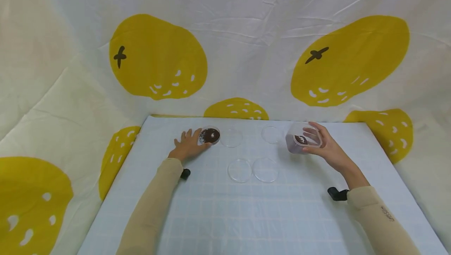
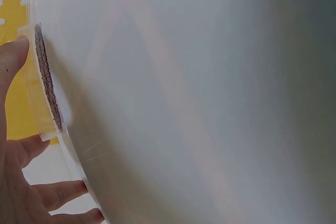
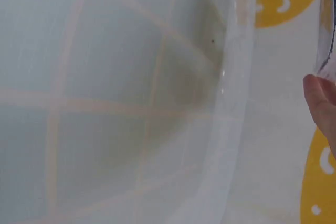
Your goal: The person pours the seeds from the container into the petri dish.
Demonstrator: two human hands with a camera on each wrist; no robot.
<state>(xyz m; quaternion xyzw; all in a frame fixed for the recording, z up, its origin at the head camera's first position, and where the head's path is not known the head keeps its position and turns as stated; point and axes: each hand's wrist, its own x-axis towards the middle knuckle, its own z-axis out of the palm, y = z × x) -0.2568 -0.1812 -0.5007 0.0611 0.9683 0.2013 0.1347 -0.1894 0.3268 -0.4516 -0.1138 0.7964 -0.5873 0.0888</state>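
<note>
On the far left part of the table, my left hand (image 1: 190,146) holds a round clear dish (image 1: 210,135) by its sides, thumb and forefinger on opposite edges. Dark brown granules (image 2: 48,80) lie in a layer on its bottom, as the left wrist view shows; its other fingers touch the tabletop. My right hand (image 1: 332,154) grips a clear plastic tub (image 1: 294,143) round its side, tilted above the table. Some brown material (image 1: 301,140) shows inside the tub. Only a sliver of the tub (image 3: 327,19) enters the right wrist view, beside a fingertip.
Next to the filled dish lies a clear round dish or lid (image 1: 231,147), and another (image 1: 271,143) is near the tub. Two more clear rounds (image 1: 240,181) (image 1: 266,181) sit side by side nearer me. A fruit-print cloth (image 1: 246,71) hangs behind the table (image 1: 225,216).
</note>
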